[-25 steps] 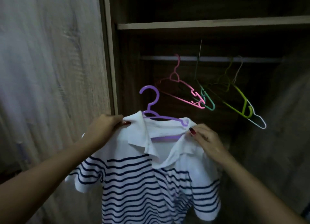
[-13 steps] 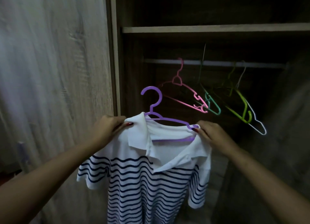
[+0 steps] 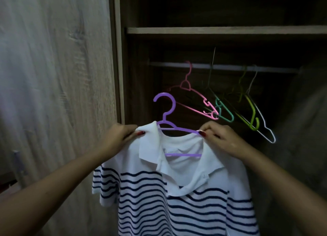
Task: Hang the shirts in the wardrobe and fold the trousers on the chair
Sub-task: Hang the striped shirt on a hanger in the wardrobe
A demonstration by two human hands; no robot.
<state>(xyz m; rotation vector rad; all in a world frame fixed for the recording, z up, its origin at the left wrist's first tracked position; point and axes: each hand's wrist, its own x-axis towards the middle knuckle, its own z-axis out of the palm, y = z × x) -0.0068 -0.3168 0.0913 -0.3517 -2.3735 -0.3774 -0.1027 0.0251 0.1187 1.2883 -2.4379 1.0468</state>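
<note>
A white polo shirt with navy stripes [image 3: 177, 200] hangs on a purple plastic hanger [image 3: 165, 110], held up in front of the open wardrobe. My left hand [image 3: 118, 136] pinches the shirt's left shoulder at the collar. My right hand [image 3: 221, 138] grips the right shoulder over the hanger's arm. The hanger's hook stands free, below and in front of the metal rail [image 3: 230, 67]. No trousers or chair are in view.
Several bare hangers dangle from the rail: a pink one [image 3: 196, 97], a green one [image 3: 224, 112], a yellow-green one [image 3: 251, 115] and a white one [image 3: 265, 129]. A wooden shelf [image 3: 221, 30] runs above. The wardrobe door [image 3: 53, 76] stands at the left.
The shirt has spread wider on the hanger, and my right hand has shifted outward along its right shoulder. Both hands keep their hold.
</note>
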